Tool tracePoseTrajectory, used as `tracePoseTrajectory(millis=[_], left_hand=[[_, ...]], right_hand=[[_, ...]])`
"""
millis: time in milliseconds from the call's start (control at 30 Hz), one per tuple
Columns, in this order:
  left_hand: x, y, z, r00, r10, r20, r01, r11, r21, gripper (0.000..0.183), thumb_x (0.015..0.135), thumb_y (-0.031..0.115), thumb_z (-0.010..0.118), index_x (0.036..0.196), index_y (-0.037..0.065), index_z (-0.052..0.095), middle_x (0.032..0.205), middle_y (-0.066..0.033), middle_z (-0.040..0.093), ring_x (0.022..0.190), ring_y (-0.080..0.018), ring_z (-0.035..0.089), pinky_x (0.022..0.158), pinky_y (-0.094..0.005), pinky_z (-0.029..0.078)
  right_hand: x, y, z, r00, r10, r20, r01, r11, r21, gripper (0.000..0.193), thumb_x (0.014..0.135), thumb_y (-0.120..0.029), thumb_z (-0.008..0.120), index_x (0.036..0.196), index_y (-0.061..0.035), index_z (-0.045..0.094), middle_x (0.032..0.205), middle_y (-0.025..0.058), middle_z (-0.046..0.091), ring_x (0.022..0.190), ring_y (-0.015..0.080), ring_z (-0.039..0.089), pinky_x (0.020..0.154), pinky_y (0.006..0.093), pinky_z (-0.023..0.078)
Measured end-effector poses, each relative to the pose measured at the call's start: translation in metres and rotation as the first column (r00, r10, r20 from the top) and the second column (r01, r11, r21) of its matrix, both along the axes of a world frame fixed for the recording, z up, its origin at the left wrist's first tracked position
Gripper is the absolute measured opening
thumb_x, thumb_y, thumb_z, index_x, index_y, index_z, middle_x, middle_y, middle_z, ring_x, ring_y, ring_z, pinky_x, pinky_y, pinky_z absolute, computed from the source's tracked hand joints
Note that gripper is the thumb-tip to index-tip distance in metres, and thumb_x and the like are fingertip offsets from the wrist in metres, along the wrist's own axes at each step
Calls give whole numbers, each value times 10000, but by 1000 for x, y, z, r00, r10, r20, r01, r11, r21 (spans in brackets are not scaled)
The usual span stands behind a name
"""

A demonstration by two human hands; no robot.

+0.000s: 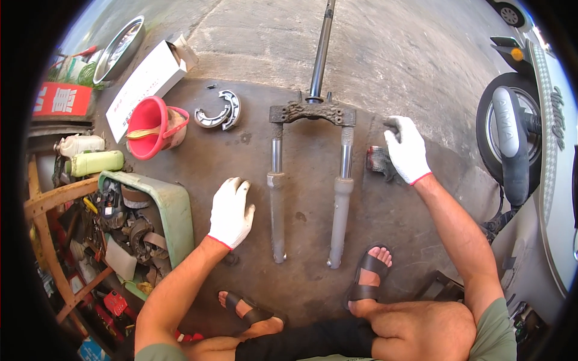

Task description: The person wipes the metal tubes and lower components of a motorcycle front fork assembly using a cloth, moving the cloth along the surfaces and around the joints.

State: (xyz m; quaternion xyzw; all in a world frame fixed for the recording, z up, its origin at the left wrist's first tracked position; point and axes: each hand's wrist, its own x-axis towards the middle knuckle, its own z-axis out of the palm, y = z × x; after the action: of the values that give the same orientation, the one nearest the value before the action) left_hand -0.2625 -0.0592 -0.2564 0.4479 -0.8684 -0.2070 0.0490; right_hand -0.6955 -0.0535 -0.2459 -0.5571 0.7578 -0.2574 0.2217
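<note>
A motorcycle front fork (pixel 310 112) lies on the floor in front of me, its steering stem pointing away and its two grey lower legs toward my feet. My left hand (pixel 232 207), in a white glove with a red cuff, hovers left of the left leg, fingers loosely apart and nothing in it. To the right of the fork crown is my right hand (pixel 406 148), gloved alike, its thumb and fingers apart and the fingertips darkened. Beside that hand sits a small grey and red bundle (pixel 378 161), possibly a rag. Neither hand appears to touch the fork.
Curved brake shoes (pixel 229 111) lie beyond my left hand, near a red bucket (pixel 147 126) and a white box (pixel 144 90). A green bin (pixel 180 213) of used parts stands at left. A scooter (pixel 557 150) with its wheel and exhaust (pixel 512 138) borders the right side.
</note>
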Motion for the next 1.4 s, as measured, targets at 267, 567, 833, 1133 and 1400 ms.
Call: tracePoseTrajectory(millis=[267,567,833,1133,1400], left_hand=[[-12,-1,-26,994,83,74,-85,996,26,707,823,130,718,1458,-20,447,1520,-282,403,1454,-502,329,1218,-598,236],[-8,7,-56,982,127,136,-133,990,35,736,798,207,686,1453,-40,456,1529,-329,390,1476,-546,276,1227,-673,154],[-10,5,-60,974,170,153,-181,982,61,720,761,238,711,1416,11,519,1519,-279,439,1469,-509,318,1230,-667,176],[-10,0,-58,972,180,150,-194,977,87,685,763,258,700,1388,21,547,1502,-266,459,1453,-498,339,1219,-671,198],[-12,-2,-57,970,174,169,-199,970,143,689,753,254,699,1387,32,544,1502,-255,456,1445,-494,347,1202,-678,219]], right_hand=[[4,5,-15,969,162,-187,-147,985,93,141,907,-171,673,1006,-72,649,935,156,675,879,360,685,790,440,550],[8,9,-54,919,294,-264,-263,954,144,125,910,-185,643,990,-98,684,909,138,668,836,358,680,733,455,540],[6,2,-51,893,333,-302,-245,924,295,144,911,-209,648,1004,-105,686,901,132,647,842,354,678,731,466,542],[8,-4,-50,882,365,-299,-241,894,379,153,914,-207,640,1019,-106,686,926,133,653,859,357,679,733,471,542],[12,0,-51,884,320,-342,-178,905,386,166,915,-231,644,1026,-116,688,936,122,660,864,350,686,727,485,537]])
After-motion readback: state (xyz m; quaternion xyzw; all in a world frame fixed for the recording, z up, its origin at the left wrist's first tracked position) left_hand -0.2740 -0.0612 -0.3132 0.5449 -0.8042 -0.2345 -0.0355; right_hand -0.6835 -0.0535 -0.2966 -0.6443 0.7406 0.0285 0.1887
